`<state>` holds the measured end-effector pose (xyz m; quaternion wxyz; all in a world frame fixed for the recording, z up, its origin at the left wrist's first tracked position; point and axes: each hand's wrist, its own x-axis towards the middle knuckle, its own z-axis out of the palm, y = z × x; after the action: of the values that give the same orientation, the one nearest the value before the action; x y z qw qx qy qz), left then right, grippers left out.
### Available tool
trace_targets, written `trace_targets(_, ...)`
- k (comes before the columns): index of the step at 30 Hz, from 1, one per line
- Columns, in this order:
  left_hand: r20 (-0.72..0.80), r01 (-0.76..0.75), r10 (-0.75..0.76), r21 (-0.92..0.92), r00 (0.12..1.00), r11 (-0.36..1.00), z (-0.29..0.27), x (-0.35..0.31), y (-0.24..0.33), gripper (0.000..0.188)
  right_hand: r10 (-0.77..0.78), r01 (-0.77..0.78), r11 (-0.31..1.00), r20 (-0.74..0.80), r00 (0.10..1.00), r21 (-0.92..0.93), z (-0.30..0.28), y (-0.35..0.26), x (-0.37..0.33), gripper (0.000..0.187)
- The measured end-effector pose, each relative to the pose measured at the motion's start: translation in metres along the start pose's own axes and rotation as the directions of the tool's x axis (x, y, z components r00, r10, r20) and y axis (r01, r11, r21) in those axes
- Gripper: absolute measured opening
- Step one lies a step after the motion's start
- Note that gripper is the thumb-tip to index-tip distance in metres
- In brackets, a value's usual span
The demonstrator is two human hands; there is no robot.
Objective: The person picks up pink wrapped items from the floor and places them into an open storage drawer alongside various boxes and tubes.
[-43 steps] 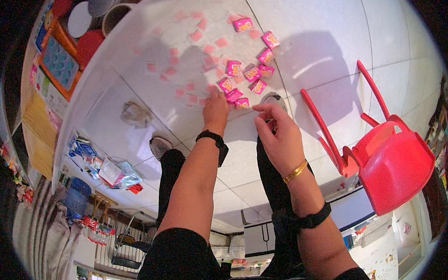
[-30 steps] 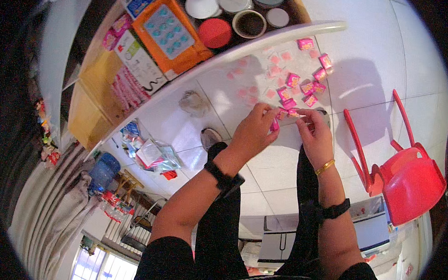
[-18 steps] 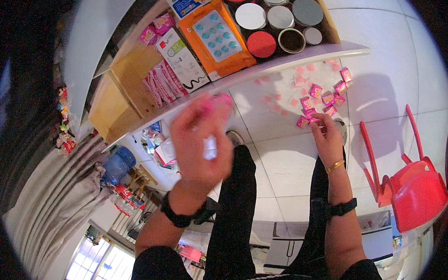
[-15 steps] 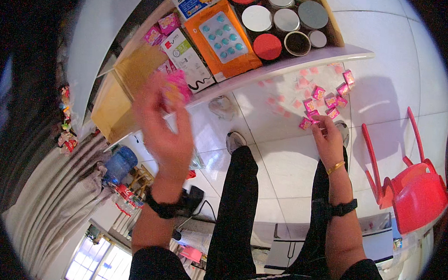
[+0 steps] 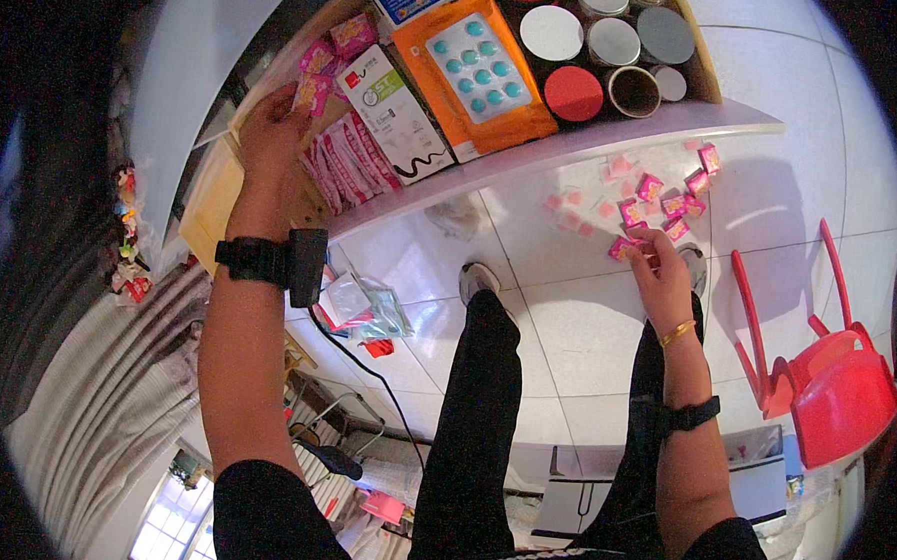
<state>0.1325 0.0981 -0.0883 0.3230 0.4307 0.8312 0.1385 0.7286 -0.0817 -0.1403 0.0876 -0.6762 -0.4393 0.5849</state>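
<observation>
My left hand (image 5: 273, 137) reaches into the left part of an open drawer (image 5: 565, 143), its fingers closed on a small pink packet (image 5: 312, 94). Just beyond it lie more pink packets (image 5: 353, 36). A row of slim pink sticks (image 5: 352, 161) stands beside that hand, next to a white box (image 5: 396, 113). At the right, my right hand (image 5: 662, 274) is low over the white tiles, thumb and fingers pinching a pink packet (image 5: 622, 249). Several like packets (image 5: 674, 205) and pale pink wrapped pieces (image 5: 613, 172) lie scattered beyond its fingertips.
The drawer also holds an orange packet with a blister pack (image 5: 481, 69) on top, and several round-lidded jars (image 5: 575, 93). A red plastic chair (image 5: 844, 397) stands on the right. Clear bags (image 5: 377, 312) lie on the floor below the drawer, near a black cable (image 5: 384, 382).
My left hand has moved up and left into the drawer with a pink packet, uncovering the pink sticks. The right hand has stayed nearly still at its packet. The view has shifted slightly.
</observation>
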Motion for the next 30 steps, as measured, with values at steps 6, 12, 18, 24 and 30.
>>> trace_targets(6,0.026,0.059,-0.058,-0.037,0.998,0.998,0.036,0.008,-0.001,0.055,-0.013,0.013,0.999,0.006,1.000,-0.041,0.005,0.004,0.007,0.029)
trace_targets(12,-0.045,0.007,-0.003,0.098,0.999,0.995,0.032,0.040,-0.030,0.049,-0.004,0.004,1.000,0.016,1.000,-0.028,0.021,0.001,0.018,0.030)
trace_targets(18,-0.170,-0.110,0.193,0.408,0.966,0.906,0.038,0.035,-0.027,0.074,0.008,-0.007,1.000,0.031,1.000,-0.023,0.022,-0.002,0.024,0.031)
trace_targets(24,-0.113,-0.052,0.207,0.754,0.972,0.655,0.057,0.023,0.024,0.071,0.000,0.001,1.000,0.035,0.999,-0.007,0.022,0.000,0.028,0.031)
trace_targets(30,-0.002,-0.196,0.302,0.755,0.953,0.625,0.051,0.027,0.021,0.090,0.012,-0.012,1.000,0.043,0.999,0.016,0.021,-0.002,0.029,0.030)
